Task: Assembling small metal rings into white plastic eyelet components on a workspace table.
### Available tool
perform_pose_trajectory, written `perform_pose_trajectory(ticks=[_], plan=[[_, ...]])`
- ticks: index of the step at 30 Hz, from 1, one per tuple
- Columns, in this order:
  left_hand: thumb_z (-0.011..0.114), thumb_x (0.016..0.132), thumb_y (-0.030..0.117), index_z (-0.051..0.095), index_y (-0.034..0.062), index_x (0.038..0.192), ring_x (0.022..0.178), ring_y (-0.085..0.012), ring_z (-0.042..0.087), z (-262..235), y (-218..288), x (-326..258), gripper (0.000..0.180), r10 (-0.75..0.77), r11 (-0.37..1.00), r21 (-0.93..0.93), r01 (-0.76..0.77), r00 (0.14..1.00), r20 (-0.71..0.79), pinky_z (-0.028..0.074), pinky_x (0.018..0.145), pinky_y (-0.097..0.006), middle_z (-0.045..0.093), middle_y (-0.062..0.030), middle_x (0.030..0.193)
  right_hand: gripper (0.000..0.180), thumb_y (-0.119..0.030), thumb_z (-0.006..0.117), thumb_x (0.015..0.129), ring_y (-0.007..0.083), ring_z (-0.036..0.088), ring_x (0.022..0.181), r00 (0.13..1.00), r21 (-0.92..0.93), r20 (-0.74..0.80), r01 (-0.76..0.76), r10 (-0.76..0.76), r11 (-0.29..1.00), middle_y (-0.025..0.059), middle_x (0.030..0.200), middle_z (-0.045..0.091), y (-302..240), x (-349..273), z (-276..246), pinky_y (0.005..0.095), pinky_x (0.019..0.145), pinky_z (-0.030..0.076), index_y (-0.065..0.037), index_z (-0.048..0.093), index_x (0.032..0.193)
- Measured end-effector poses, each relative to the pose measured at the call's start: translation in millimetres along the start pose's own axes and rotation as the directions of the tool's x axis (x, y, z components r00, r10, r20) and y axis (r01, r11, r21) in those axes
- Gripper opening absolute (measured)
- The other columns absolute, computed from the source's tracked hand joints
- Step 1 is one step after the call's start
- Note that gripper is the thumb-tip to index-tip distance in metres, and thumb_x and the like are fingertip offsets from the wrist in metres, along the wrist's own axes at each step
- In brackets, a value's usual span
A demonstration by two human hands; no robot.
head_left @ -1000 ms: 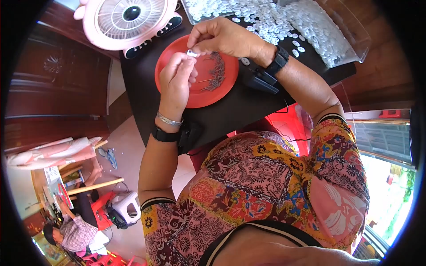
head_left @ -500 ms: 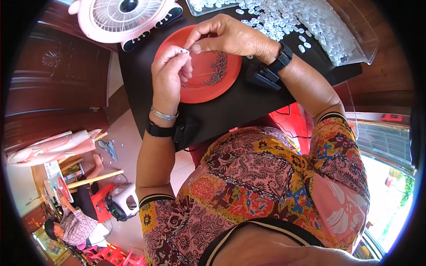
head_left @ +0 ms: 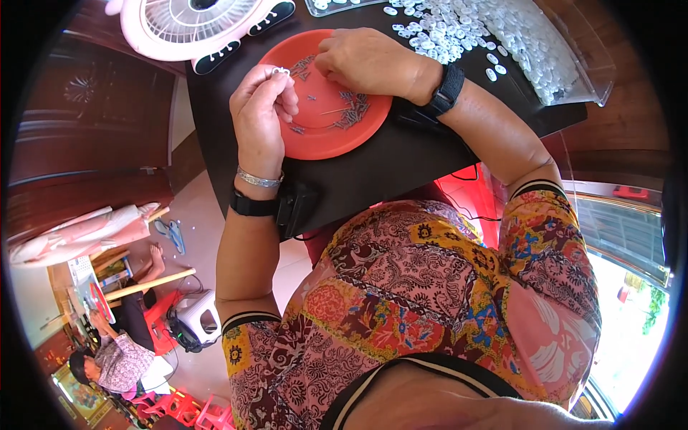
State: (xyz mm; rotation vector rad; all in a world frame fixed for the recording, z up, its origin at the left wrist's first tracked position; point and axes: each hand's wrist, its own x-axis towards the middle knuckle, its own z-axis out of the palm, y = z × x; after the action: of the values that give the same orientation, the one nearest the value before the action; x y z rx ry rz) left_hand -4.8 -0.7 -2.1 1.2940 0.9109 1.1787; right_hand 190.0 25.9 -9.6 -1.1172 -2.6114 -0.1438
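My left hand [head_left: 261, 107] is closed, pinching a small white oval plastic piece [head_left: 282, 71] between thumb and forefinger at the left side of a round orange-red plate [head_left: 322, 143]. Over the far part of that plate, my right hand [head_left: 376, 63] has its fingers bent and drawn together, palm down. Whatever its fingertips hold, if anything, is hidden. Small grey screws [head_left: 352, 113] lie heaped on the plate's right side. More small screws [head_left: 304, 66] sit between my two hands, and a few are scattered near my left fingers.
A pink fan [head_left: 201, 21] stands at the far left of the black table [head_left: 373, 172]. Loose white oval pieces [head_left: 437, 36] spill from a clear bin [head_left: 598, 89] at the far right. Behind at lower left, another person [head_left: 122, 362] sits near red stools [head_left: 179, 408].
My right hand has come away from the white piece and lowered toward the plate. My left hand has shifted slightly left and away from me, still holding the piece.
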Motion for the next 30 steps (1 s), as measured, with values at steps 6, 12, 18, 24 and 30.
perform_pose_trajectory(ticks=[6, 12, 18, 24, 30], plan=[[0.051, 0.086, 0.014, 0.057, 0.0032, 0.075, 0.053, -0.0083, 0.048, -0.7, -0.8, 0.7, 0.016, -0.006, 1.000, -0.007, 0.006, 1.000, 0.012, 0.035, 0.048, -0.020, 0.054, -0.0017, 0.063, 0.010, -0.012, 0.060, 0.079, 0.0280, 0.059, 0.081, 0.999, 0.060, -0.026, -0.038, 0.040, 0.997, 0.0098, 0.084, 0.061, 0.7, 1.2, 5.1, 0.0370, 0.069, 0.049, -0.005, 0.059, 0.086], [0.052, 0.086, 0.015, 0.058, 0.0027, 0.077, 0.053, -0.0084, 0.050, 1.8, 2.1, -1.9, 0.016, -0.031, 0.999, -0.012, 0.031, 0.999, 0.025, 0.035, 0.048, -0.020, 0.055, -0.0017, 0.063, 0.014, -0.012, 0.057, 0.087, 0.0141, 0.059, 0.072, 0.964, 0.693, -0.052, -0.155, 0.262, 0.704, 0.0057, 0.085, 0.062, 1.8, 4.5, -6.5, 0.0268, 0.065, 0.047, -0.001, 0.059, 0.096], [0.053, 0.086, 0.016, 0.059, 0.0031, 0.078, 0.053, -0.0074, 0.049, 4.2, 1.9, -3.6, 0.016, -0.060, 0.998, -0.011, 0.060, 0.998, 0.032, 0.035, 0.048, -0.019, 0.055, -0.0012, 0.064, 0.017, -0.014, 0.058, 0.091, 0.0037, 0.056, 0.074, 0.955, 0.951, 0.121, -0.189, 0.272, 0.243, 0.0008, 0.088, 0.063, -1.6, 2.1, -11.4, 0.0179, 0.069, 0.047, -0.001, 0.063, 0.101], [0.052, 0.087, 0.017, 0.058, 0.0038, 0.078, 0.053, -0.0059, 0.048, 6.1, 2.0, -4.8, 0.017, -0.063, 0.998, 0.022, 0.062, 0.996, 0.065, 0.034, 0.047, -0.019, 0.054, 0.0000, 0.062, 0.022, -0.022, 0.060, 0.090, 0.0056, 0.057, 0.065, 0.909, 0.950, 0.191, -0.266, 0.372, 0.164, -0.0006, 0.075, 0.064, -9.3, 2.6, -18.1, 0.0195, 0.062, 0.048, 0.000, 0.064, 0.093], [0.051, 0.087, 0.015, 0.056, 0.0037, 0.077, 0.050, -0.0050, 0.042, 8.7, 3.3, -6.6, 0.016, -0.055, 0.998, 0.026, 0.053, 0.993, 0.102, 0.031, 0.046, -0.019, 0.049, 0.0017, 0.059, 0.024, -0.026, 0.060, 0.090, 0.0040, 0.054, 0.062, 0.932, 0.946, 0.158, -0.238, 0.327, 0.220, -0.0014, 0.071, 0.062, -10.5, 2.2, -14.0, 0.0195, 0.058, 0.046, -0.002, 0.065, 0.086]])
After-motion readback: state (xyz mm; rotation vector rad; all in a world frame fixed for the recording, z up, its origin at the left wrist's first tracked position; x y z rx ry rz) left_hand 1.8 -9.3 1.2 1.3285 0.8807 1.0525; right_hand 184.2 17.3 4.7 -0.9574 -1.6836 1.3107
